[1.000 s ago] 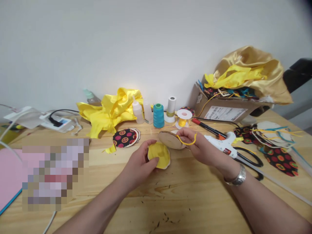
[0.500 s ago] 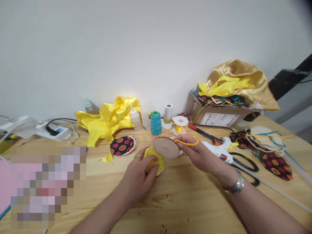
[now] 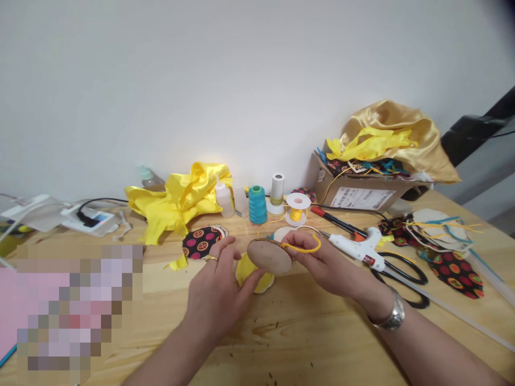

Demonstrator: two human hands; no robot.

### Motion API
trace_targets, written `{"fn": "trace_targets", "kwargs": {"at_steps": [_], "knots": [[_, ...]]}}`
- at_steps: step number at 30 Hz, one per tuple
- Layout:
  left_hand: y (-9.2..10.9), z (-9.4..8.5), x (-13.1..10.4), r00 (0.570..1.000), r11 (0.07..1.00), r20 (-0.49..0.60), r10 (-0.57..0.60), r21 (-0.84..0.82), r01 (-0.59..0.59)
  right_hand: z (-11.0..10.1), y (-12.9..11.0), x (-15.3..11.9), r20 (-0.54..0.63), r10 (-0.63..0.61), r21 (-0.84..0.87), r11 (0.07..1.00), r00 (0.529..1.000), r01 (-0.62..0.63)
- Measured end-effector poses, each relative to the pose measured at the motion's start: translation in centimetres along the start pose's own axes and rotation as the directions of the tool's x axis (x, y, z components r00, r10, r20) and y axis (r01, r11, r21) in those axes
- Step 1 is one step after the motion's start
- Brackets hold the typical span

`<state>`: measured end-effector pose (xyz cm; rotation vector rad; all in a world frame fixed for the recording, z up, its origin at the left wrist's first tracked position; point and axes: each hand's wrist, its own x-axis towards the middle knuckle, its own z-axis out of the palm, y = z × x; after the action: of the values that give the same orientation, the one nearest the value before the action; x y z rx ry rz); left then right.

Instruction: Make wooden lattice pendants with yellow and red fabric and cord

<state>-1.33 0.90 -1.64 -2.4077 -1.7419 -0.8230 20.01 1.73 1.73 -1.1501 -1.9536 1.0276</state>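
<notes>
While right hand (image 3: pixel 324 262) pinched disc (image 3: pixel 269 256), left hand (image 3: pixel 213 287) had fingers parted; disc, thumb partly hid yellow patch (image 3: pixel 243 269).

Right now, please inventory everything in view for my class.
Disc: 1, brownish, centre
Pale-edged piece: 1, yellow, beside disc
Cord: 1, yellow, beside disc
Patterned pieces: several, black multicoloured, scattered
Cloth heap: 1, yellow, back left
Bottles: 3, translucent, back
Thread cone: 1, teal, back centre
Spools: 2, white, beside cone
Glue gun: 1, white, right
Scissors: 1, black handles, right
Box: 1, brown, back right
Satin: 1, gold, atop box
Electrical units: 2, white, left
Table: 1, pale wood, beneath
Left hand: 1, by pale-edged piece
Right hand: 1, holding disc
</notes>
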Motion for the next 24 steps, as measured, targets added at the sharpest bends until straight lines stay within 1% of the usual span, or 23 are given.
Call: {"fn": "trace_targets", "kwargs": {"at_steps": [1, 3, 6, 8, 10, 13, 15, 18, 24], "knots": [[0.0, 0.0, 0.0, 0.999, 0.999, -0.048, 0.016, -0.028, -0.017, 0.3, 0.0, -0.1, 0.004, -0.002, -0.004, 1.0, 1.0, 0.002], [0.1, 0.1, -0.2, 0.994, 0.995, -0.086, 0.064, -0.075, -0.071, 0.9, -0.2, -0.2, 0.009, 0.004, -0.006, 1.0, 1.0, -0.004], [0.6, 0.1, -0.7, 0.994, 0.99, -0.039, 0.105, -0.092, -0.108, 1.8, -0.6, -0.5, 0.008, 0.042, -0.026, 0.999, 0.999, -0.042], [0.9, 0.1, -1.0, 0.996, 0.991, 0.01, 0.086, -0.106, -0.084, 2.3, -1.1, -0.7, 0.015, 0.059, -0.043, 0.997, 0.998, -0.058], [1.3, 0.2, -1.2, 0.998, 0.99, 0.054, 0.045, -0.134, -0.037, 2.6, -1.6, -0.9, 0.019, 0.045, -0.059, 0.997, 0.999, -0.044], [1.7, 0.1, -1.2, 0.997, 0.979, 0.074, 0.005, -0.204, 0.01, 3.1, -2.0, -1.2, 0.017, 0.0, -0.098, 0.995, 1.0, 0.002], [1.8, 0.0, -1.2, 0.998, 0.964, 0.066, -0.005, -0.266, 0.023, 3.4, -2.1, -1.4, 0.012, -0.016, -0.125, 0.992, 1.0, 0.017], [2.0, -0.2, -1.0, 1.0, 0.941, 0.029, 0.004, -0.339, 0.006, 3.7, -2.1, -1.6, 0.002, -0.037, -0.131, 0.991, 0.999, 0.037], [2.2, -0.5, -0.7, 0.997, 0.925, -0.055, 0.061, -0.373, -0.077, 3.5, -2.2, -1.7, 0.019, -0.07, -0.096, 0.993, 0.997, 0.071]]}}
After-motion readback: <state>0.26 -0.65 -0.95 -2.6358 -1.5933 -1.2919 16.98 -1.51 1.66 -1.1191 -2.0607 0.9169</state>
